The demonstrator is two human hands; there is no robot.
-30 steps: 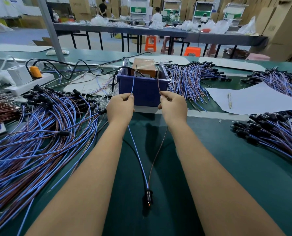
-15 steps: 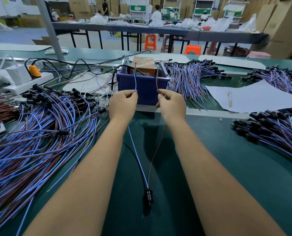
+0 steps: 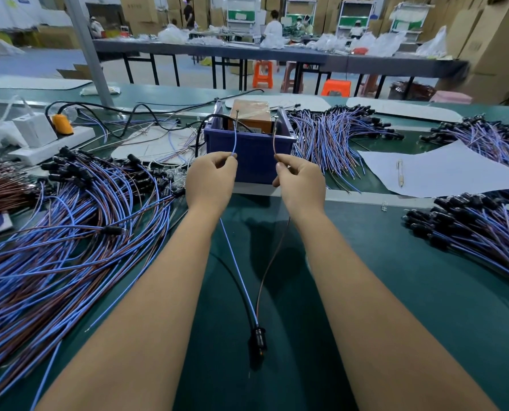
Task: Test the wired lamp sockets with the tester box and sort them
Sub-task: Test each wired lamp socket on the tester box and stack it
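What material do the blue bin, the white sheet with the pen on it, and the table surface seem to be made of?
Blue bin: likely moulded plastic, with a smooth, even, slightly glossy wall and a thick rim.
White sheet: paper, it seems; thin, matte, one corner lifting off the table.
Table surface: probably a rubber or vinyl mat, dark green with a soft, dull sheen; I cannot tell which.

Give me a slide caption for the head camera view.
Left hand pinches the blue wire, right hand the brown wire, before the tester box.
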